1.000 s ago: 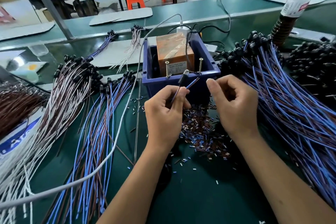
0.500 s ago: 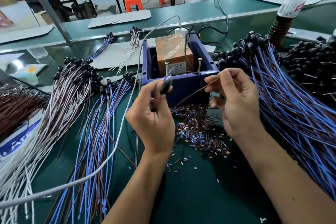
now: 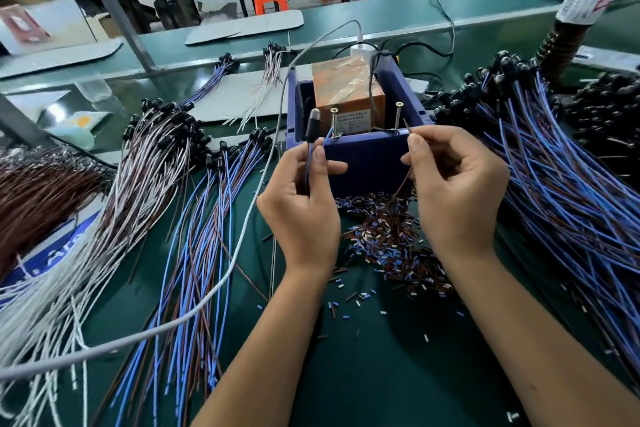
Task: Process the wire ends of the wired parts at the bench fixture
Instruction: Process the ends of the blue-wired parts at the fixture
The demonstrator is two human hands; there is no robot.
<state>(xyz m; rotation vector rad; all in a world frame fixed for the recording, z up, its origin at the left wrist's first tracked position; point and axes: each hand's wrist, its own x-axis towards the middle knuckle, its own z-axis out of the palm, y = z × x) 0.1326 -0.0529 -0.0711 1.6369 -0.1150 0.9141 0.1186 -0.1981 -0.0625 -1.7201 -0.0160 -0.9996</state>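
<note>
Directly before the blue fixture box (image 3: 363,163), your left hand (image 3: 304,204) pinches the blue lead (image 3: 309,163) under the black-capped part (image 3: 312,125) while your right hand (image 3: 453,184) pinches the brown lead (image 3: 406,177); present each tip squarely to its screw post (image 3: 397,118).

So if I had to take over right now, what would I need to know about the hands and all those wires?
Left hand grips the blue wire of one part, its black cap pointing up by the left screw of the blue box fixture.
Right hand pinches the same part's brown wire, its tip up near the right screw.
Cut insulation bits lie piled before the box, so many ends seem done.
Left: bundles of wired parts lie to the right and more to the left; which are finished I cannot tell.
</note>
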